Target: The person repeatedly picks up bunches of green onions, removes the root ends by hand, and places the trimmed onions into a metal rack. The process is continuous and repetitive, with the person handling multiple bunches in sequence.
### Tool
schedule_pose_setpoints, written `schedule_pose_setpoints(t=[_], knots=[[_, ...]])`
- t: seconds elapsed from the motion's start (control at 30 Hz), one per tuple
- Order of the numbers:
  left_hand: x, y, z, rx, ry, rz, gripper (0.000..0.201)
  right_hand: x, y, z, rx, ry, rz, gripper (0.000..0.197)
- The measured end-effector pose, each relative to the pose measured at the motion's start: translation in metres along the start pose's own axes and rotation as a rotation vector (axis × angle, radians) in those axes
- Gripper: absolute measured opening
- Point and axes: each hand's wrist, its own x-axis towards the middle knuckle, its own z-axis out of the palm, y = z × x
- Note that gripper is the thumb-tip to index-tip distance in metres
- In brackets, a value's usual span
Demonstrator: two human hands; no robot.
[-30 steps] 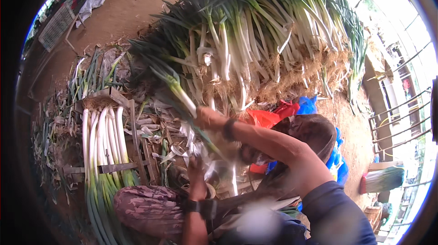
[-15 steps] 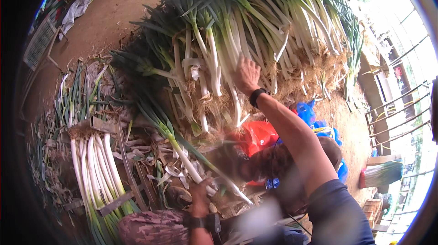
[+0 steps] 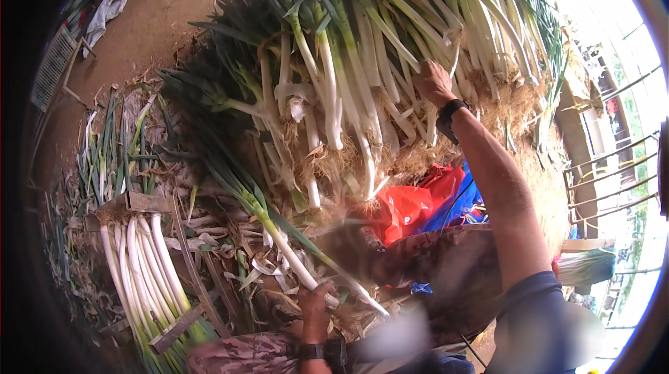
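Note:
My left hand [image 3: 315, 301], low in the middle, is wrapped round the white stem of a leek [image 3: 289, 254] near its root end; the green leaves point up and left. A second thin leek [image 3: 355, 290] lies slantwise just right of that hand, its pale end toward the lower right. My right arm reaches up to a large heap of leeks [image 3: 362, 46]. There my right hand [image 3: 433, 83] is closed at a pale leek stem [image 3: 404, 50], above the hairy roots; its fingertips are partly hidden. Both wrists wear dark bands.
At the left, trimmed leeks [image 3: 143, 255] lie side by side in a wooden frame [image 3: 132, 202]. Peeled leaves and scraps [image 3: 265, 262] litter the ground between. A red plastic bag [image 3: 404, 210] and blue plastic [image 3: 463, 200] lie under the heap's near edge. Metal railings [image 3: 613, 175] stand at the right.
My right hand has moved right along the heap, from the middle stems to ones farther right. My left hand keeps its hold on the leek. The view has shifted slightly.

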Motion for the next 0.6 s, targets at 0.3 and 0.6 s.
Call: schedule_pose_setpoints(t=[0.3, 0.6], knots=[[0.004, -0.005, -0.004, 0.127, 0.024, 0.007, 0.018, 0.028, 0.048, 0.079, 0.482, -0.197, 0.039, 0.05], [0.003, -0.004, -0.004, 0.11, -0.002, 0.048, 0.018, 0.004, -0.018, -0.048, 0.668, -0.504, 0.11, 0.024]])
